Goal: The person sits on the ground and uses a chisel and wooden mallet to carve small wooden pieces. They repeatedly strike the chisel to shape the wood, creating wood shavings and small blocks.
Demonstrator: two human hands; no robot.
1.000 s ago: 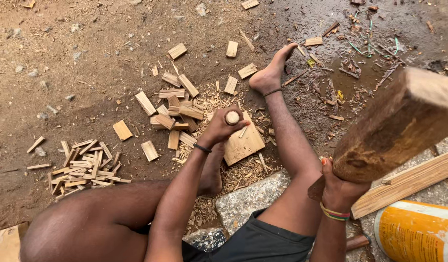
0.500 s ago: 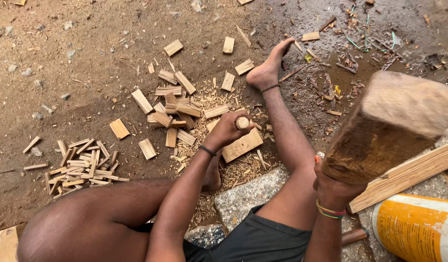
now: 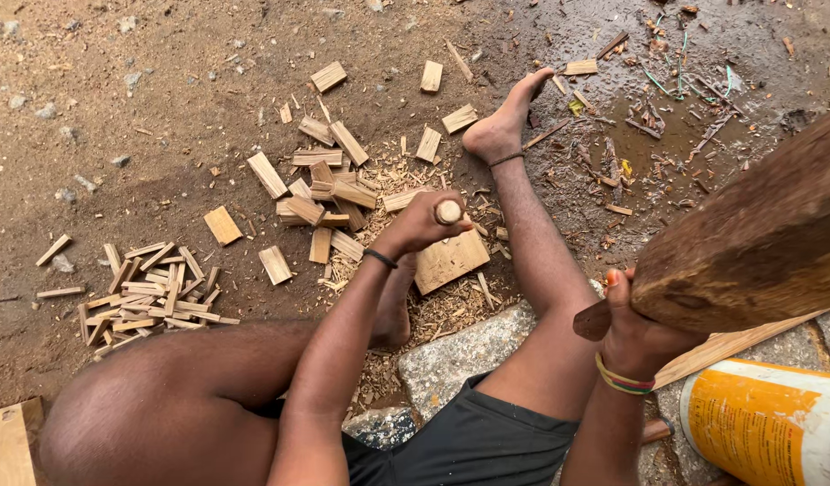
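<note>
Hands gripping tools: your left hand (image 3: 415,229) is clenching a round wooden handle (image 3: 448,211) upright over a flat wood block (image 3: 451,261).
Your right hand (image 3: 632,328) is wrapping tight around a heavy wooden mallet (image 3: 757,243), raised at right. Split wood pieces (image 3: 329,184) are lying on the dirt beyond; a yellow bucket (image 3: 766,423) is standing beside you.

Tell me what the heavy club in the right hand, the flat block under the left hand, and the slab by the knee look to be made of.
Big brown club in the right hand: raw wood, rough, dark, grain streaks. Pale flat block below the left hand: bare light wood, unfinished, splinters around it. Grey speckled slab: likely granite-like stone, rough-cut.
</note>
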